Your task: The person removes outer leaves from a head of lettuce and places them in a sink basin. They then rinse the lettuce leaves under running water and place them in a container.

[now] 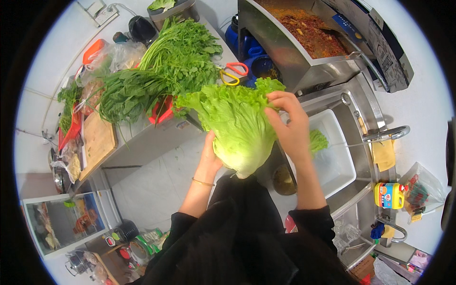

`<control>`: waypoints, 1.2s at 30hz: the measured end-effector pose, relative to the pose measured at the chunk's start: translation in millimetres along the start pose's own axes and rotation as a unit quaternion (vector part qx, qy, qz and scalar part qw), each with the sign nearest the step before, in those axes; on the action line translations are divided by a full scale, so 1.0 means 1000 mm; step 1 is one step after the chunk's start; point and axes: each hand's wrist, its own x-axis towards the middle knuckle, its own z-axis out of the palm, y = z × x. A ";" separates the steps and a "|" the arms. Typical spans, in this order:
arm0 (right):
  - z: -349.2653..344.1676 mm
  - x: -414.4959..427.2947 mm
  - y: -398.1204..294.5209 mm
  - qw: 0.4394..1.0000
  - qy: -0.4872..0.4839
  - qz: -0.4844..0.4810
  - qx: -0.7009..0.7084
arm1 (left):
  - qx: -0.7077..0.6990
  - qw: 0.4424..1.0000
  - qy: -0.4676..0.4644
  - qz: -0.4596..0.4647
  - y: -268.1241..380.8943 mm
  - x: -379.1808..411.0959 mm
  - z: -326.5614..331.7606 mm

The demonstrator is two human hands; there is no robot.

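Observation:
A head of green lettuce (242, 128) is in front of me, its pale stem end towards my body. My left hand (211, 153), with a thin bangle at the wrist, holds it from the left side near the base; part of the fingers is hidden behind the leaves. At the upper right edge of the head, my right hand (290, 121) has thumb and fingertips closed on a frilly outer leaf. To the right, water runs from a curved faucet (388, 133) towards a white plastic basin (343, 153) in the steel sink, where a loose lettuce leaf (317, 141) lies.
Bunches of leafy greens (178, 53) are heaped on the counter, beside scissors (231, 73) with red and yellow handles. A wooden cutting board (99, 142) lies at the left. A yellow detergent bottle (389, 195) stands behind the sinks, and a steel container (310, 32) holds reddish food matter.

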 end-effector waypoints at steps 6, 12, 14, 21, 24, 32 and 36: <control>-0.036 -0.005 0.000 0.942 -0.071 0.215 0.248 | -0.043 0.998 0.021 -0.034 0.010 0.003 -0.016; -0.051 -0.006 0.044 0.785 -0.263 0.307 0.469 | -0.036 0.997 0.018 -0.062 0.014 0.009 -0.010; -0.054 -0.013 0.053 0.755 -0.307 0.306 0.492 | -0.060 0.995 0.006 -0.085 0.013 0.014 -0.009; -0.042 -0.052 0.045 0.798 -0.300 0.362 0.378 | -0.125 0.983 0.028 -0.132 0.001 0.018 -0.009; -0.032 -0.061 0.023 0.840 -0.236 0.381 0.307 | -0.145 0.977 0.023 -0.152 -0.006 0.021 -0.006; -0.021 -0.103 -0.003 0.952 -0.058 0.230 0.196 | -0.152 0.975 0.068 -0.149 -0.021 0.022 -0.006; -0.030 -0.144 0.016 0.965 0.068 0.201 0.157 | -0.153 0.979 0.109 -0.083 -0.032 0.033 -0.011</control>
